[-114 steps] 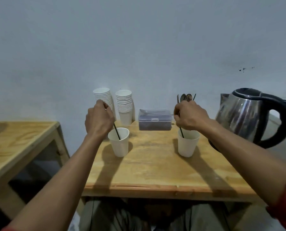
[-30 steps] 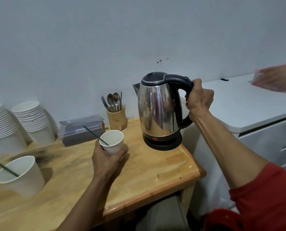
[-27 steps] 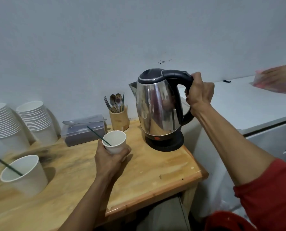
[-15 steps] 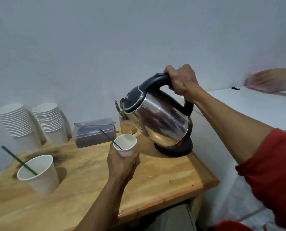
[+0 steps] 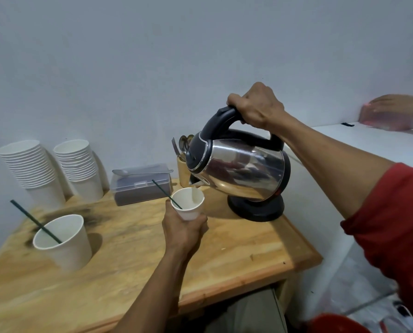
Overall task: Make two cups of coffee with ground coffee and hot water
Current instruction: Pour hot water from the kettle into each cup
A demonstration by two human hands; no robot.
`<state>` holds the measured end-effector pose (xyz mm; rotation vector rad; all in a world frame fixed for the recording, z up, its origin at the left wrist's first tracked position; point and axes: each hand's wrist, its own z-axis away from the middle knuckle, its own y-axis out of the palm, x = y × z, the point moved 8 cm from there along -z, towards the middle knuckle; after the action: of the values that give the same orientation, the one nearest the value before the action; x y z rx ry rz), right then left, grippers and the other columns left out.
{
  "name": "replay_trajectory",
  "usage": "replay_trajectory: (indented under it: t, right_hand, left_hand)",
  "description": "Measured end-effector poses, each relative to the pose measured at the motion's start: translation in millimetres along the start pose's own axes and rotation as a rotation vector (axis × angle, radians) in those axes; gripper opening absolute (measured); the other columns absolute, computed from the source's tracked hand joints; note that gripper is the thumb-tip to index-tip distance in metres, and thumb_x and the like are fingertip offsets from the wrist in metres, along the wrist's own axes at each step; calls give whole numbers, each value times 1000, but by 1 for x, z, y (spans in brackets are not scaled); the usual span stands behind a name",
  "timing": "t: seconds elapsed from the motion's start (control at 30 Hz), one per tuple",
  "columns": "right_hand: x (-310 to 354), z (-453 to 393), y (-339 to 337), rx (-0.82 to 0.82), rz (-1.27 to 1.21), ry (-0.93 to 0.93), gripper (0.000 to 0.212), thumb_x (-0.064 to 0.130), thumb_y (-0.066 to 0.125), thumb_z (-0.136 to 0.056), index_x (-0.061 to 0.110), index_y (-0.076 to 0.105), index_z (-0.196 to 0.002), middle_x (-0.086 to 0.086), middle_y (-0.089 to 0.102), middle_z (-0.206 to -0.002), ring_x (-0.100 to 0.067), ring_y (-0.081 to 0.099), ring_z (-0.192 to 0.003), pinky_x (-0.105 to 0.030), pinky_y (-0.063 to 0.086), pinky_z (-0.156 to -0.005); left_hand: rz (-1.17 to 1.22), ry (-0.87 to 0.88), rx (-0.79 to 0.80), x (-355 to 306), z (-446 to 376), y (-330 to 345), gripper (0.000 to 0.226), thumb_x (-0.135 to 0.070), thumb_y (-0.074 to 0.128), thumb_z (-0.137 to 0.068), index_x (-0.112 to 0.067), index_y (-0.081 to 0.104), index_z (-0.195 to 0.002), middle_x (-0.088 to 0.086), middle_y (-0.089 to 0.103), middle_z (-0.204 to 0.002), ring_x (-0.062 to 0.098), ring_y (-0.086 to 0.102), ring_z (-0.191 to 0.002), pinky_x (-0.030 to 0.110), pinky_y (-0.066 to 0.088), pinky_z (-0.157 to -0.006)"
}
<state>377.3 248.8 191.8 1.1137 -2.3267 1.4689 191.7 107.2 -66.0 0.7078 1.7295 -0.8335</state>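
Wooden tabletop (image 5: 133,267) across the lower left of the frame. Steel kettle (image 5: 239,169) at centre right, tipped spout-down off its black base (image 5: 256,209), gripped by the right hand (image 5: 257,108) with fingers (image 5: 235,103) curled tight round the handle. Thin stream falling into the held cup (image 5: 188,205) at centre, lifted clear, left hand (image 5: 183,228) wrapped about it, green stirrer (image 5: 167,194) inside. Second cup (image 5: 64,241) with stirrer standing lower left. Clear coffee box (image 5: 141,186) behind, spoon (image 5: 140,173) on top.
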Motion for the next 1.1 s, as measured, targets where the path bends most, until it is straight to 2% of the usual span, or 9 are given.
replay_trajectory:
  t: [0.1, 0.27, 0.43, 0.7, 0.97, 1.1]
  right_hand:
    - [4, -2, 2, 10, 43, -27, 51, 57, 47, -72, 11, 61, -55, 3, 52, -45, -22, 50, -58, -34, 38, -58]
    - [6, -1, 2, 13, 66, -45, 48, 57, 47, -71, 12, 60, -59, 1, 49, -49, -24, 48, -59, -34, 37, -58]
    - [4, 0, -1, 9, 65, -44, 47, 55, 48, -74, 13, 60, -59, 1, 47, -48, -23, 46, -57, -33, 35, -57]
    - [2, -1, -4, 5, 74, -46, 48, 56, 46, -73, 13, 60, -58, 1, 48, -49, -23, 47, -58, -34, 37, -58]
    - [2, -2, -7, 2, 89, -48, 48, 56, 46, -73, 12, 57, -58, 0, 46, -50, -24, 48, -60, -34, 37, -58]
    - [4, -2, -6, 5, 98, -54, 48, 57, 45, -72, 12, 56, -59, -2, 47, -53, -24, 48, -60, -35, 38, -59]
  left_hand:
    - [8, -4, 0, 0, 1, 0, 69, -11, 87, -70, -28, 42, -119, -7, 54, -108, 6, 53, -91, 12, 40, -65]
    - [4, 1, -5, -2, 3, 0, 70, -11, 87, -70, -28, 41, -119, -5, 54, -112, 15, 53, -102, 12, 41, -68]
    - [2, 2, 0, -2, 3, 1, 71, -12, 88, -70, -29, 41, -120, -6, 53, -115, 14, 52, -104, 10, 39, -69]
    - [-5, 10, -19, 0, 1, 0, 70, -15, 89, -68, -30, 42, -117, -12, 53, -104, 7, 53, -92, 13, 41, -68]
    - [-13, 24, -19, 2, -1, 1, 72, -17, 90, -68, -29, 41, -119, -4, 55, -114, 15, 53, -104, 15, 43, -72]
    - [-9, 24, -22, 1, -1, 0, 71, -16, 90, -68, -29, 42, -118, -12, 53, -105, 10, 52, -97, 14, 42, -71]
